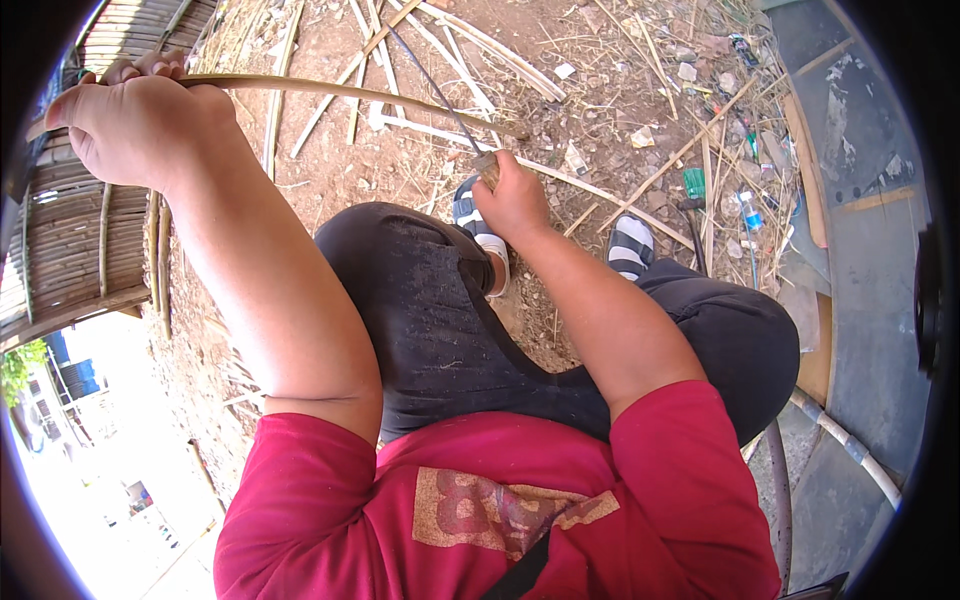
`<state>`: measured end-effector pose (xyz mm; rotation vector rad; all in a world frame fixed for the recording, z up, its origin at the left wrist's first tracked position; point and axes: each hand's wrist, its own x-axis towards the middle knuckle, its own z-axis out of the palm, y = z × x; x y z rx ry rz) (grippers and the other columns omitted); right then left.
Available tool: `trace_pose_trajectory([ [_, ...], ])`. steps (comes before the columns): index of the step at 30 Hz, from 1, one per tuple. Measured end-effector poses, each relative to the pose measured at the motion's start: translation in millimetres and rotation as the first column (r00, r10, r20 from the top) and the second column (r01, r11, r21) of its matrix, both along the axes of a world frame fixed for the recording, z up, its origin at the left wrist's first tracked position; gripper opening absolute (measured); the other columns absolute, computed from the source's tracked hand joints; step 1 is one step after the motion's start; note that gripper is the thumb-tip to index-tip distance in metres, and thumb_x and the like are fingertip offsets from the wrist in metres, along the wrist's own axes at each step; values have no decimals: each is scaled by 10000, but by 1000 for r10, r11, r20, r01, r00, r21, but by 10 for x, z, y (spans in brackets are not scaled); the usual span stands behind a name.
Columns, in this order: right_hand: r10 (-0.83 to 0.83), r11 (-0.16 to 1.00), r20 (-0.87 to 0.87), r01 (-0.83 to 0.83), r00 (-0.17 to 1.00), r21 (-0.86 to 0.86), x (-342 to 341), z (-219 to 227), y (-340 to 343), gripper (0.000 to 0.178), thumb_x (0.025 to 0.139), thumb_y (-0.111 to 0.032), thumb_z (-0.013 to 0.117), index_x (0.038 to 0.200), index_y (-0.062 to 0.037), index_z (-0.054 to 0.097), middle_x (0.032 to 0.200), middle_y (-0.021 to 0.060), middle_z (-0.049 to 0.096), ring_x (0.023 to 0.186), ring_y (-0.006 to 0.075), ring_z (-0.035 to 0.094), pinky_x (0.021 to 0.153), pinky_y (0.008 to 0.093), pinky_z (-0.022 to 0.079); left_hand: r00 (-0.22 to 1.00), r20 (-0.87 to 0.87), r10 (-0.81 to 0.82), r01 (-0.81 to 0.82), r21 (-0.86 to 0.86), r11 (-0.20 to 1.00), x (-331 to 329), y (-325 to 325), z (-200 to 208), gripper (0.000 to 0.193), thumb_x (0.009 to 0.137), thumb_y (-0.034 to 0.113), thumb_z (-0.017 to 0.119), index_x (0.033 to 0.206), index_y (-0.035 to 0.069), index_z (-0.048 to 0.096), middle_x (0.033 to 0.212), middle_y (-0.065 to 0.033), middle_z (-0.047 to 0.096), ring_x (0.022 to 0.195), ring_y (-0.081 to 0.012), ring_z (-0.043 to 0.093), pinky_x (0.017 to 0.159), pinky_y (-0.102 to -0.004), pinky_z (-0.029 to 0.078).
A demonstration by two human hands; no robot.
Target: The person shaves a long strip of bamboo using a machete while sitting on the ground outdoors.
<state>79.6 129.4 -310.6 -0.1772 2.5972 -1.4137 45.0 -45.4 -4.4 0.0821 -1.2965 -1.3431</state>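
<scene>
My left hand [150, 125], raised at the upper left, is closed round a long, slightly bent bamboo strip [330, 88]. From this hand the strip runs rightward across the front, its far end just beyond my right hand. My right hand [515, 205], low over my foot, grips the wooden handle of a knife [487, 168]. The knife's long, thin dark blade [425, 75] points forward and left, seen nearly edge-on. Blade and strip cross in the picture; whether they touch, I cannot tell. The fingers of my left hand are partly hidden behind it.
Split bamboo pieces [490, 45] lie scattered on the dirt ahead. A slatted bamboo panel [70, 240] stands at the left. Grey sheeting [865, 130] and a pale pipe [850, 445] border the right, near a green plastic piece [694, 182] and a small bottle [748, 212].
</scene>
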Motion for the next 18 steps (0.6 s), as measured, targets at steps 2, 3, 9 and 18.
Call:
trace_pose_trajectory([
  [2,42,999,-10,-43,999,-11,13,104,-16,437,852,-233,673,1200,7,564,947,258,700,899,446,684,811,539,541,1000,-11,14,-14,-33,999,11,6,-2,477,1108,440,369,1144,-27,456,684,-58,459,533,-132,397,502,-295,415],
  [3,34,999,-62,-36,997,-29,19,90,-36,434,851,-233,675,1196,7,567,942,259,700,891,445,686,804,537,543,1000,-17,15,-16,-49,999,5,17,-2,478,1107,439,369,1143,-29,457,689,-60,462,533,-131,397,502,-292,421],
  [9,-15,1000,52,16,999,-12,21,4,-12,405,844,-230,680,1164,-4,579,942,264,699,903,454,682,803,537,542,990,35,140,-141,45,989,-2,37,15,480,1106,436,369,1142,-34,461,716,-64,475,548,-134,410,504,-291,439],
  [18,-14,1000,-14,14,1000,-12,7,-16,-2,375,839,-227,688,1133,-9,603,952,265,705,918,442,691,807,522,551,992,28,124,-126,67,990,-32,-10,12,479,1110,444,348,1105,-14,487,744,-60,477,562,-149,399,521,-323,443],
])
